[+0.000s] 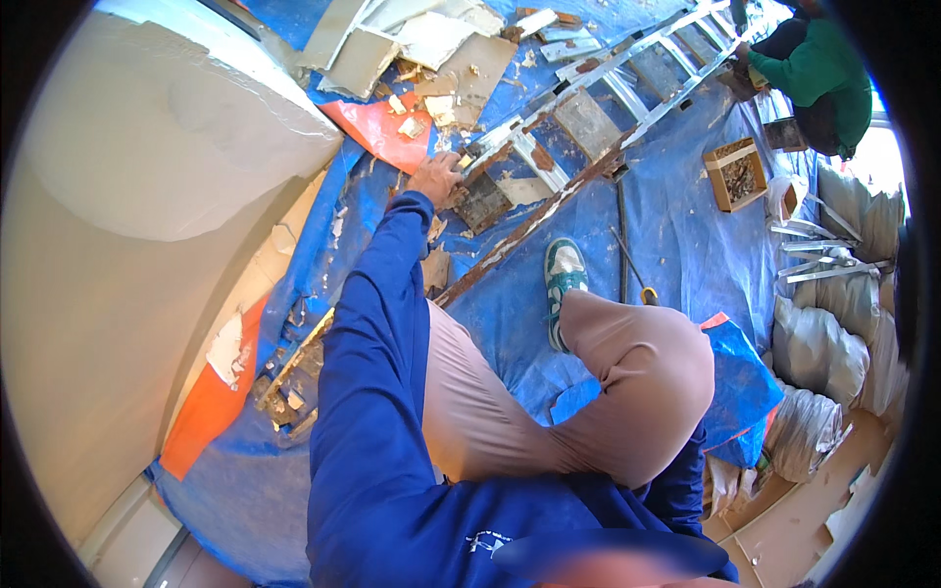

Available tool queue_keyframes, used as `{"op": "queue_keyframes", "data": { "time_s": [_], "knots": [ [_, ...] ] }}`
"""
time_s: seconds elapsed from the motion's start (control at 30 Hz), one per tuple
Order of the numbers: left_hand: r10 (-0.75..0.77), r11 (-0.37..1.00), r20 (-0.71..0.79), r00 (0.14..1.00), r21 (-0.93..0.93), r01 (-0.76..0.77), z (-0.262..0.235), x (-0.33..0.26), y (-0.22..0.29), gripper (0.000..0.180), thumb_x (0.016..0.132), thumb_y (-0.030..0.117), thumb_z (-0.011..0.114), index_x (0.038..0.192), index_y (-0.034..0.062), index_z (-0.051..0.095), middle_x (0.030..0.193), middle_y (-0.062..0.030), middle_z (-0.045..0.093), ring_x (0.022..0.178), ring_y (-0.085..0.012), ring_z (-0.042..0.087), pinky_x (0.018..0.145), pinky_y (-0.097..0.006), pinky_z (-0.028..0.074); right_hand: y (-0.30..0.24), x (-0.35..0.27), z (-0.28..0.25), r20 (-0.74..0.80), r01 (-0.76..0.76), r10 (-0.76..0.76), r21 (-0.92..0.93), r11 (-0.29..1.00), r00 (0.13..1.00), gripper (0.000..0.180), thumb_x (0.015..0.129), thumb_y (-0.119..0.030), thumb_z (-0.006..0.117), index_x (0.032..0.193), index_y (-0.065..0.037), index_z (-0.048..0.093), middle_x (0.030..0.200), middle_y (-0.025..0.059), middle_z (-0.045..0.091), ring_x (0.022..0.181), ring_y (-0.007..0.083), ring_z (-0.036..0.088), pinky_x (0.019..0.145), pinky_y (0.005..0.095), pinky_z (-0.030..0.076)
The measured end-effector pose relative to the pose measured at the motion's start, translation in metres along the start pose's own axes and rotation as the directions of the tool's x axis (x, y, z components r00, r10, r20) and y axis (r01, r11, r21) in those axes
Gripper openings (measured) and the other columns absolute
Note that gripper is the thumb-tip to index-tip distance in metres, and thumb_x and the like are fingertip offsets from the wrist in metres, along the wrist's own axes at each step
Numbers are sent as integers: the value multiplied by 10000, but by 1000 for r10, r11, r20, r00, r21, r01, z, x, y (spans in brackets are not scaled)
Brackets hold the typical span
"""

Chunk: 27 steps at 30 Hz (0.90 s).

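My left hand (436, 178) reaches forward at the end of my stretched arm, its fingers curled at the near end of a metal ladder (627, 95). The ladder lies slantwise on a blue tarp, running away to the far right. Beneath and between its rungs are grey flat pieces (588, 122) and rusty brown strips. A long, rust-stained strip (534, 227) lies along the ladder's near side. My right arm (676, 495) passes down behind my raised knee, and the right hand is hidden.
Broken boards (431, 44) are heaped at the far left beside a pale wall (167, 147). A person in green (818, 73) crouches at the far right, near a cardboard box (735, 176) of scraps. Filled sacks (818, 348) and metal strips line the right. A yellow-ended bar (647, 294) lies by my shoe.
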State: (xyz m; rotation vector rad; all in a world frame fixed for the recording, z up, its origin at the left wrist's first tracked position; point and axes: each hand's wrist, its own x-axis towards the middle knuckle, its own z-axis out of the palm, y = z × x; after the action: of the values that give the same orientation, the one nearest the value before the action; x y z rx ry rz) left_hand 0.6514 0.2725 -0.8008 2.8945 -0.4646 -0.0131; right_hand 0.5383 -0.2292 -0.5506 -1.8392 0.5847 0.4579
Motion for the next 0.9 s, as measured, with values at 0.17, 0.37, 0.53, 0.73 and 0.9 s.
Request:
{"op": "queue_keyframes", "data": {
  "time_s": [0.17,0.37,0.53,0.73,0.9],
  "knots": [
    [101,994,-119,988,-19,-104,-8,-7,3,169,742,248,778,863,133,749,1370,-160,543,1242,-331,521,1035,-427,453,14,-3,-3,-8,-15,15,20,1000,1000,361,957,-240,672,1271,-64,654,946,49,675,799,106,609,690,306,494],
    [28,995,-91,996,-90,-36,-17,-6,8,154,717,228,783,840,137,766,1393,-151,540,1248,-328,517,1023,-426,460,22,-2,-6,-21,-3,4,38,999,1000,360,955,-234,672,1270,-62,654,952,52,678,804,110,612,697,309,497],
    [-110,991,80,991,-64,116,-12,6,8,173,727,225,801,888,167,782,1413,-76,532,1299,-287,475,1010,-425,441,23,1,-5,-20,24,-24,24,999,1000,359,954,-229,672,1270,-60,654,958,55,680,807,112,615,702,311,500],
    [-313,912,85,946,-251,324,-9,0,8,177,730,158,805,902,188,773,1322,-47,574,1293,-271,480,999,-434,440,24,0,-4,-10,43,-43,10,999,999,357,952,-222,672,1269,-57,653,964,59,684,812,116,618,708,314,503],
    [-261,950,-62,963,-192,245,-4,0,17,175,742,140,805,894,182,731,1287,-39,581,1239,-283,512,981,-429,450,24,2,1,-2,99,-99,-6,995,995,356,951,-217,672,1268,-56,653,970,62,686,815,119,621,713,316,505]
  ]
}}
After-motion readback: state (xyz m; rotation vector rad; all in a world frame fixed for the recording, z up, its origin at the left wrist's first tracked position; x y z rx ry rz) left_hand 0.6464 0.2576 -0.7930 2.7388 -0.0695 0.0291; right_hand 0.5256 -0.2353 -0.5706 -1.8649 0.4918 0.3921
